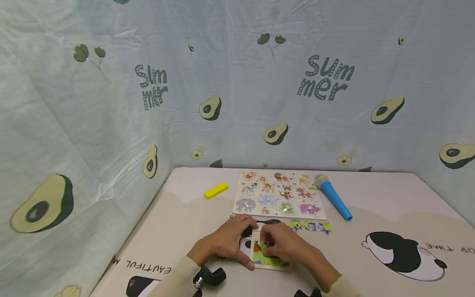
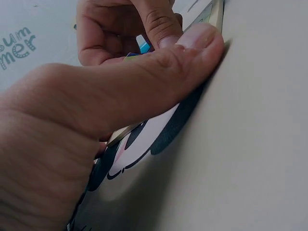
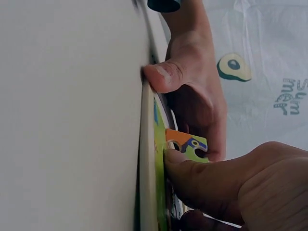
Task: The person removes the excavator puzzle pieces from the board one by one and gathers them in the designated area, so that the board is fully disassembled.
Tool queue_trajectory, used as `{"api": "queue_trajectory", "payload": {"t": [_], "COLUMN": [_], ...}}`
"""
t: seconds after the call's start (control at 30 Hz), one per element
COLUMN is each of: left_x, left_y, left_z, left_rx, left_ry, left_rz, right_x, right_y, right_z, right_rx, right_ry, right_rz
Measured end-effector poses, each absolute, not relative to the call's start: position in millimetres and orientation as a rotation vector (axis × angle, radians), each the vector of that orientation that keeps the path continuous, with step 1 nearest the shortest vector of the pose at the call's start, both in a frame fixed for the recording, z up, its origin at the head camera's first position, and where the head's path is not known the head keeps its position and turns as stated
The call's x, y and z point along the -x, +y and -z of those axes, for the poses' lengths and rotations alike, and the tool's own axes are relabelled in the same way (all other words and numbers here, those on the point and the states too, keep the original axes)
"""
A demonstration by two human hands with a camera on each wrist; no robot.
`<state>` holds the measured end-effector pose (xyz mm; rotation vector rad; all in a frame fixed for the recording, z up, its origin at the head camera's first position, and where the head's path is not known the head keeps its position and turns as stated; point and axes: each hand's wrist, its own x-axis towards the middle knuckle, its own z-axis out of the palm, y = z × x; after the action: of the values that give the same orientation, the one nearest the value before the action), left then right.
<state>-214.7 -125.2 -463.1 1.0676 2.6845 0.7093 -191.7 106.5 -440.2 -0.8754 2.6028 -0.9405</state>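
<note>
A small jigsaw board (image 1: 272,269) with a pale frame and a green picture lies flat on the table. My left hand (image 1: 230,237) holds it along its left side, thumb at the near corner and fingers at the far end. Above the board, my right hand (image 1: 283,241) pinches a jigsaw piece (image 3: 198,145) in green, orange and blue. The piece stands tilted up from the board in the right wrist view, near the right thumb. In the left wrist view the left thumb (image 2: 192,50) presses on the board's corner, and the right fingers partly hide the piece.
More jigsaw pieces (image 1: 311,226) lie right of the board. Behind them is a larger animal puzzle board (image 1: 282,216). A yellow block (image 1: 216,190) lies at its left, a blue toy microphone (image 1: 335,198) at its right. Printed curtains (image 1: 237,82) enclose the table's back and sides.
</note>
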Motion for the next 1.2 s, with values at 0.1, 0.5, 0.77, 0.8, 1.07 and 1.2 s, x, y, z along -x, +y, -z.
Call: {"api": "queue_trajectory", "payload": {"t": [0.1, 0.5, 0.77, 0.8, 1.07, 1.2], "left_x": [214.2, 217.1, 213.1, 213.3, 214.1, 213.6], "left_y": [-125.3, -124.1, -126.5, -127.0, -127.7, -126.0], "left_z": [462.3, 459.8, 465.5, 466.2, 465.9, 464.8], "left_rx": [-1.066, -1.069, -1.072, -1.071, -1.082, -1.08], "left_ry": [2.683, 2.705, 2.689, 2.69, 2.702, 2.698], "left_rz": [-0.703, -0.703, -0.684, -0.68, -0.685, -0.684], "right_x": [191.9, 198.8, 197.3, 197.8, 207.9, 212.9], "right_y": [107.0, 113.4, 127.8, 130.7, 161.1, 180.1], "right_z": [441.1, 437.1, 434.6, 433.3, 423.6, 422.9], "right_rx": [0.878, 0.869, 0.823, 0.809, 0.709, 0.675], "right_ry": [2.593, 2.53, 2.426, 2.412, 2.369, 2.385], "right_rz": [0.921, 1.012, 1.194, 1.224, 1.337, 1.291]}}
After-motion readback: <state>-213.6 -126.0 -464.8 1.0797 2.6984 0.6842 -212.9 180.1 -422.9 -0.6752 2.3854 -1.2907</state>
